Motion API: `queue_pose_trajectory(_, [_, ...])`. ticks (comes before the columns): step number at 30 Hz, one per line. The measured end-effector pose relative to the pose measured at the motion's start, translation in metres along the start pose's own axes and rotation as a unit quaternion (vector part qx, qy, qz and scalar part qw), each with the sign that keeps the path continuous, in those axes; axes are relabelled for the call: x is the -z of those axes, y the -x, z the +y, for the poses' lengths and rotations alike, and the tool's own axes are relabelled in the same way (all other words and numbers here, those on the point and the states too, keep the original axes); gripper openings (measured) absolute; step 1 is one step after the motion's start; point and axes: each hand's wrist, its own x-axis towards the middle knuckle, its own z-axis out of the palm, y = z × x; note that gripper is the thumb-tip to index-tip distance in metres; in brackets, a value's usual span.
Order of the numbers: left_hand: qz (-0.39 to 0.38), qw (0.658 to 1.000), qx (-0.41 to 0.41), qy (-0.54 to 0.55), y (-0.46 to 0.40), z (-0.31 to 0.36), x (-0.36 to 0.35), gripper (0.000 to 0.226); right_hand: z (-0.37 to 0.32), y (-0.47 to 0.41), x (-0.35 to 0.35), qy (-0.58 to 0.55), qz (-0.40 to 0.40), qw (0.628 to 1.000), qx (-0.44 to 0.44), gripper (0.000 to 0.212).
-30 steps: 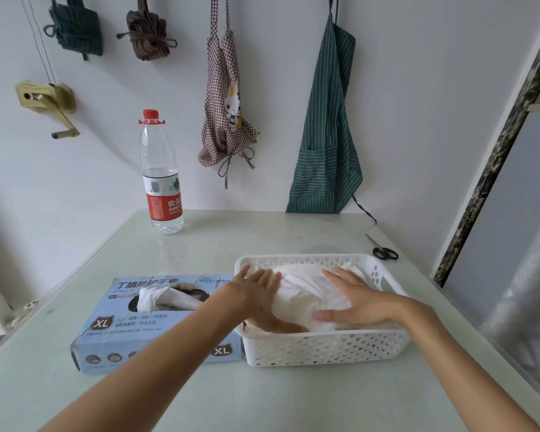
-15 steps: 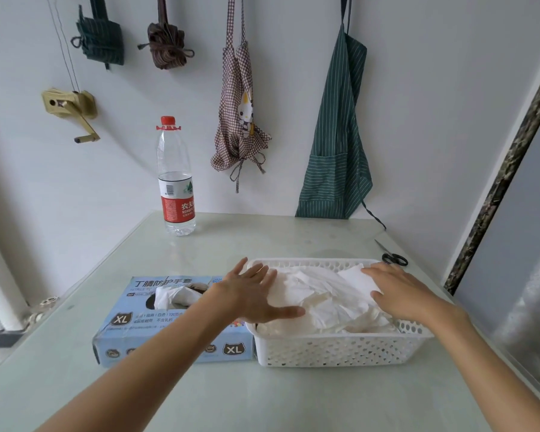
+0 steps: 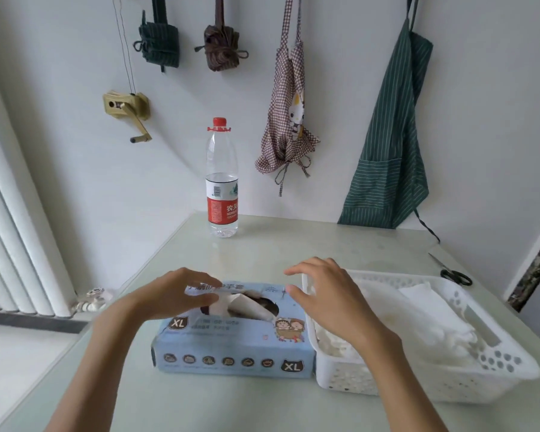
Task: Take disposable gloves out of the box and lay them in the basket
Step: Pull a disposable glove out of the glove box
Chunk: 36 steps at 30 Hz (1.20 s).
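A light blue glove box marked XL lies on the table, a white glove sticking out of its top opening. To its right stands a white perforated basket holding a pile of white gloves. My left hand hovers over the box's left end with relaxed fingers, fingertips close to the protruding glove. Over the box's right end and the basket's left rim, my right hand is spread and holds nothing.
A water bottle stands at the back of the pale table. Black scissors lie behind the basket at the right. Aprons and bundles hang on the wall. A radiator is at the left.
Both hands have lifted off the gloves in the basket and moved left to above the glove box. The camera has turned left with them.
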Motion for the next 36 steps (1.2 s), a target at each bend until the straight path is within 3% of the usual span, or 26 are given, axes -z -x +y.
queue_pose_trajectory(6, [-0.017,1.0,-0.024,0.012,-0.002,-0.011,0.006,0.027,-0.028,-0.009,-0.039,-0.009,-0.043,0.999,0.019,0.027])
queue_pose_trajectory(10, [0.003,1.0,-0.02,-0.002,-0.006,-0.007,0.008,0.035,-0.028,-0.014,-0.046,-0.01,-0.022,1.0,-0.005,0.013])
queue_pose_trajectory(14, [0.046,0.998,-0.037,0.002,-0.005,0.013,0.001,0.05,-0.029,-0.017,-0.046,-0.067,-0.038,0.997,-0.027,0.018])
queue_pose_trajectory(17, [0.091,0.994,-0.055,-0.001,-0.008,0.021,-0.004,0.034,-0.028,-0.019,-0.046,-0.143,-0.024,0.989,-0.027,0.016])
queue_pose_trajectory(20, [0.145,0.987,-0.066,0.034,-0.008,0.02,0.002,0.016,-0.025,-0.022,-0.043,-0.206,0.032,0.978,-0.03,0.006])
queue_pose_trajectory(21, [0.16,0.983,-0.069,0.054,-0.008,0.02,0.004,0.015,-0.026,-0.022,-0.041,-0.223,0.027,0.974,-0.033,0.004])
queue_pose_trajectory(24, [0.188,0.967,-0.093,0.146,-0.005,0.02,0.01,0.019,-0.025,-0.02,-0.041,-0.209,-0.029,0.976,-0.047,0.032])
queue_pose_trajectory(26, [0.181,0.961,-0.102,0.183,-0.003,0.018,0.013,0.02,-0.023,-0.022,-0.04,-0.201,-0.019,0.978,-0.045,0.02])
queue_pose_trajectory(28, [0.175,0.959,-0.094,0.203,-0.003,0.014,0.014,0.018,-0.02,-0.024,-0.035,-0.256,0.002,0.965,-0.051,0.007])
queue_pose_trajectory(31, [0.194,0.965,-0.07,0.164,-0.005,0.009,0.012,0.018,-0.02,-0.026,-0.025,-0.364,0.005,0.927,-0.092,0.01])
queue_pose_trajectory(33, [0.209,0.967,-0.063,0.134,-0.008,0.009,0.012,0.023,-0.02,-0.027,-0.023,-0.394,-0.012,0.911,-0.118,0.012])
queue_pose_trajectory(36, [0.185,0.957,-0.106,0.197,-0.009,0.013,0.01,0.017,-0.017,-0.029,-0.024,-0.387,-0.037,0.911,-0.134,0.015])
